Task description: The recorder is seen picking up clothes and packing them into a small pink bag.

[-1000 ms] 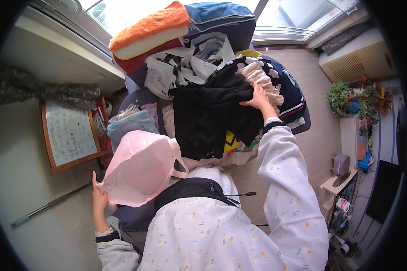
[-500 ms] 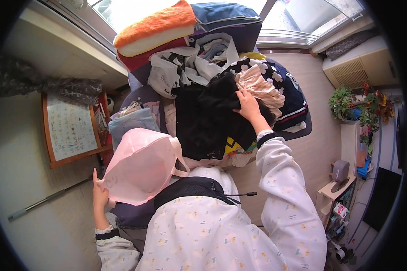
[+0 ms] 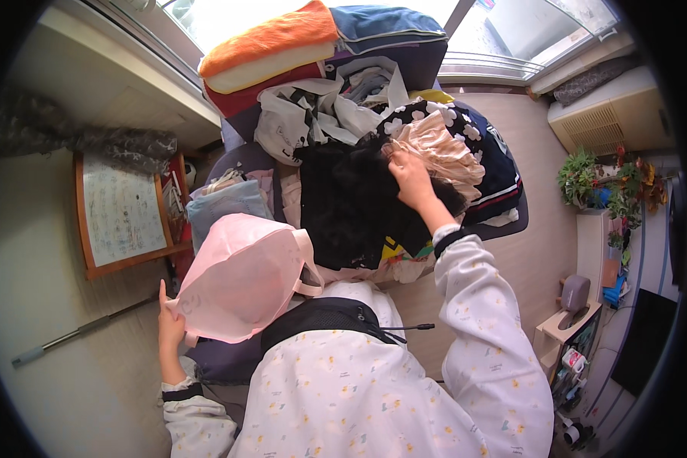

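Two hands (image 3: 172, 324) (image 3: 412, 182), left gripping pink bag (image 3: 240, 278), right pinching black garment (image 3: 343, 198), white bag (image 3: 278, 133) and folded cloths (image 3: 267, 44) beyond.

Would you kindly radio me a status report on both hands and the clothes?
Left hand gripping pink bag at its edge. Right hand on black garment, grip unclear. Peach cloth beside that hand, possibly in the way.

Your left hand (image 3: 172, 322) holds the left corner of a pale pink fabric tote bag (image 3: 240, 282). Your right hand (image 3: 411, 182), curled, lies where a rumpled black cloth garment (image 3: 342, 202) meets a wrinkled peach fabric garment (image 3: 444, 153); grip unclear. Farther back: crumpled white bag (image 3: 277, 133), folded orange plush cloth (image 3: 271, 44).
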A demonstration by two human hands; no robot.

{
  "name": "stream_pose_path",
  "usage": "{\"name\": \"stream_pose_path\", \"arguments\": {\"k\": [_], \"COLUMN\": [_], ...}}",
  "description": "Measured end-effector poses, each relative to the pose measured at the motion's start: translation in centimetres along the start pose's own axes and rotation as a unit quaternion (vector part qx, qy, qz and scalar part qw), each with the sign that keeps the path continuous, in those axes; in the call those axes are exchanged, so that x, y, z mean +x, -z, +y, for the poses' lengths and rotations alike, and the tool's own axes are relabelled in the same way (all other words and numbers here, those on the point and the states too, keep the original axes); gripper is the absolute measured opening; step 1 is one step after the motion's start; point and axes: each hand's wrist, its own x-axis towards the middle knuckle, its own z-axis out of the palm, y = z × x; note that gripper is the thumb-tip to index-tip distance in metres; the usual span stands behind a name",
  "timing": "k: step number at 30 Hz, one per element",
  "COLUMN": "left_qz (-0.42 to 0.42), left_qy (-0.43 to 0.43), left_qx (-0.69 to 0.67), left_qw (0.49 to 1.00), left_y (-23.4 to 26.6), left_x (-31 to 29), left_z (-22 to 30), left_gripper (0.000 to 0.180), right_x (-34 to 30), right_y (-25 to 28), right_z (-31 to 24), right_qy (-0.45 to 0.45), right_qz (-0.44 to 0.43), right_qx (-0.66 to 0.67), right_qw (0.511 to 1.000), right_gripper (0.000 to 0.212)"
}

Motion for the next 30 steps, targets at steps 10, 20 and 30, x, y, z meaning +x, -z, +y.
{"name": "stream_pose_path", "arguments": {"k": [10,20,30], "left_qz": [0.003,0.006,0.013], "left_qy": [0.006,0.003,-0.005], "left_qx": [-0.014,-0.012,-0.008], "left_qw": [1.000,1.000,1.000], "left_y": [-0.5,-0.7,-1.0], "left_x": [0.2,0.0,-0.4], "left_z": [-0.8,-0.2,-1.1], "left_gripper": [0.091,0.091,0.089], "right_x": [-0.7,-1.9,-1.9], "right_y": [-1.7,-5.6,-3.9], "right_z": [-1.0,-3.7,-10.8], "right_qy": [-0.144,-0.287,-0.307], "right_qz": [0.000,0.146,-0.127], "right_qx": [0.018,0.107,-0.047], "right_qw": [0.989,0.941,0.942], "right_gripper": [0.065,0.023,0.124]}}
